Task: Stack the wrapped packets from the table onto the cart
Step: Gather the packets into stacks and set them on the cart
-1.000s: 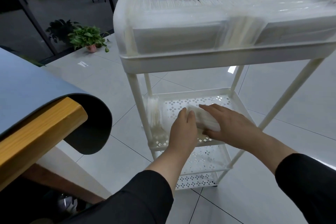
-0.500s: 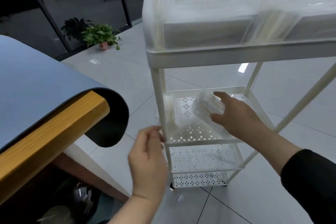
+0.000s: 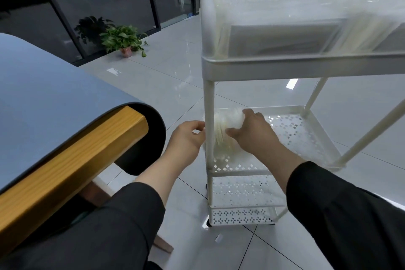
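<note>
Though blur hides their detail, the wrapped packets stand on edge at the left end of the cart's middle shelf, pressed against the near-left post. They look light, thin and slick in clear wrap, likely to slump or fan out unless squeezed flat across their broad faces. From the right, the right hand grips the bundle, fingers curled over its top and thumb low against its side. Just left of the post, outside the shelf, the left hand has its fingers curled toward the bundle; whether they touch it I cannot tell. More packets fill the top shelf. At left, the table shows no packets.
</note>
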Motion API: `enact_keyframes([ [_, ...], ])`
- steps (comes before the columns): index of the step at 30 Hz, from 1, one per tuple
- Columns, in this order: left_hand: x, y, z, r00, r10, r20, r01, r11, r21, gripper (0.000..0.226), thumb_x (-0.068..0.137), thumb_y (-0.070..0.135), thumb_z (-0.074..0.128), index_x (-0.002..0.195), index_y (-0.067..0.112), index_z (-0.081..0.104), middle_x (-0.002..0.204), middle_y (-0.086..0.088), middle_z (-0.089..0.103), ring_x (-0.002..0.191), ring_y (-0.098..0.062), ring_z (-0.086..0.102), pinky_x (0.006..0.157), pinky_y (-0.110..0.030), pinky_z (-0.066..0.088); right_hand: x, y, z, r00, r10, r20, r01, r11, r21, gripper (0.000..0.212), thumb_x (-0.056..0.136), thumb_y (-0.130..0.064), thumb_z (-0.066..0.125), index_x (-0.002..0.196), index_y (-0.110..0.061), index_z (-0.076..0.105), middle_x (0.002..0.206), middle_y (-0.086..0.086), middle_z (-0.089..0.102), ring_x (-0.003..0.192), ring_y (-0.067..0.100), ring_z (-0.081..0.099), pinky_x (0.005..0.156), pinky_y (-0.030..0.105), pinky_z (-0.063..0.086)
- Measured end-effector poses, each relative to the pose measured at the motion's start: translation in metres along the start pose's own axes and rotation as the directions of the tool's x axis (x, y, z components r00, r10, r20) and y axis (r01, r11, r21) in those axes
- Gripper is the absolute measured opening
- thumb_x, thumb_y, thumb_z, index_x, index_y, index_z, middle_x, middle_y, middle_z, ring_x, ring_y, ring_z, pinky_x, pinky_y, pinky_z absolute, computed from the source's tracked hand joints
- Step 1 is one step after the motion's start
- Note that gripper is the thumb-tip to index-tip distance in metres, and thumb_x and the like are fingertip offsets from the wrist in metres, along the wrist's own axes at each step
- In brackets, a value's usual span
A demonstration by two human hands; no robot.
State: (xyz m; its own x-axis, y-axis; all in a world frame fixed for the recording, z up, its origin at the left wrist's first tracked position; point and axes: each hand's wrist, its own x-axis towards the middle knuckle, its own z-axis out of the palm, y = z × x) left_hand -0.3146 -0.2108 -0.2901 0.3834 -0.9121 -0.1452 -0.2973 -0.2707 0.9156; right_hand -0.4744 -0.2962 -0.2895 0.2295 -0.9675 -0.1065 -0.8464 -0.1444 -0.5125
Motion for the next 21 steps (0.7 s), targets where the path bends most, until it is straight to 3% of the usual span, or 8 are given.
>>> enact_keyframes([
  [3,-0.001,-0.005,-0.002,0.999,0.044,0.026,-0.046,0.998,0.052,0.009,0.099,0.036,0.064,0.108,0.035,0.064,0.114,0.005,0.064,0.091,-0.005,0.061,0.071,-0.017,0.046,-0.002,0.004,0.004,0.998,0.005,0.059,-0.012,0.992,0.127,0.083,0.091,-0.067,0.054,0.151,-0.014,0.035,0.143,0.01,0.048,0.119,0.03,0.057,0.092,0.04,0.051],
  [5,0.0,-0.011,-0.004,0.995,0.095,0.032,-0.098,0.988,0.119,0.024,0.099,0.038,0.063,0.123,0.035,0.062,0.127,0.009,0.056,0.103,0.0,0.057,0.078,-0.015,0.045,-0.006,0.01,0.004,0.997,-0.009,0.07,-0.004,0.985,0.174,0.083,0.094,-0.068,0.046,0.154,-0.012,0.034,0.15,0.011,0.046,0.13,0.029,0.052,0.102,0.041,0.046],
  [8,0.0,-0.017,-0.005,0.991,0.09,0.098,-0.105,0.981,0.161,0.042,0.101,0.037,0.061,0.142,0.034,0.054,0.151,0.014,0.044,0.132,-0.009,0.048,0.109,-0.028,0.041,-0.012,0.017,0.004,0.997,0.002,0.078,-0.021,0.97,0.24,0.069,0.102,-0.057,0.04,0.154,-0.011,0.037,0.151,0.008,0.048,0.135,0.027,0.048,0.108,0.039,0.039],
  [10,-0.001,-0.019,-0.005,0.987,0.069,0.142,-0.094,0.98,0.178,0.048,0.101,0.039,0.059,0.148,0.037,0.047,0.16,0.015,0.034,0.144,-0.014,0.039,0.119,-0.035,0.033,-0.014,0.021,0.005,0.997,-0.008,0.076,-0.014,0.96,0.28,0.06,0.104,-0.05,0.04,0.151,-0.012,0.043,0.149,0.003,0.052,0.133,0.023,0.051,0.107,0.037,0.039],
  [15,-0.004,-0.017,-0.004,0.977,0.102,0.187,-0.137,0.973,0.186,0.055,0.103,0.038,0.055,0.153,0.048,0.034,0.166,0.027,0.011,0.152,-0.012,0.025,0.112,-0.026,0.026,-0.018,0.027,0.004,0.996,-0.053,0.067,0.031,0.954,0.299,0.055,0.102,-0.054,0.041,0.14,-0.017,0.056,0.139,-0.004,0.06,0.109,0.021,0.064,0.097,0.037,0.049],
  [18,-0.007,-0.015,-0.005,0.976,0.118,0.18,-0.15,0.973,0.177,0.052,0.104,0.038,0.051,0.152,0.048,0.034,0.165,0.029,0.014,0.151,-0.012,0.027,0.112,-0.027,0.027,-0.025,0.033,-0.002,0.989,-0.143,0.048,0.12,0.94,0.32,0.036,0.098,-0.061,0.046,0.118,-0.036,0.062,0.125,-0.008,0.066,0.106,0.016,0.067,0.076,0.025,0.048],
  [19,-0.008,-0.016,-0.006,0.979,0.124,0.162,-0.151,0.975,0.161,0.05,0.105,0.037,0.049,0.152,0.047,0.035,0.164,0.027,0.018,0.151,-0.012,0.028,0.113,-0.027,0.027,-0.028,0.038,-0.003,0.981,-0.185,0.061,0.157,0.935,0.318,0.036,0.094,-0.064,0.05,0.121,-0.042,0.059,0.123,-0.011,0.064,0.108,0.012,0.065,0.076,0.022,0.046],
  [21,-0.011,-0.022,-0.007,0.982,0.137,0.128,-0.154,0.98,0.13,0.047,0.108,0.032,0.044,0.153,0.044,0.037,0.163,0.023,0.027,0.15,-0.006,0.027,0.116,-0.022,0.024,-0.035,0.047,-0.004,0.958,-0.257,0.13,0.208,0.929,0.305,0.073,0.08,-0.072,0.064,0.143,-0.042,0.043,0.136,-0.015,0.051,0.12,0.006,0.056,0.091,0.027,0.047],
])
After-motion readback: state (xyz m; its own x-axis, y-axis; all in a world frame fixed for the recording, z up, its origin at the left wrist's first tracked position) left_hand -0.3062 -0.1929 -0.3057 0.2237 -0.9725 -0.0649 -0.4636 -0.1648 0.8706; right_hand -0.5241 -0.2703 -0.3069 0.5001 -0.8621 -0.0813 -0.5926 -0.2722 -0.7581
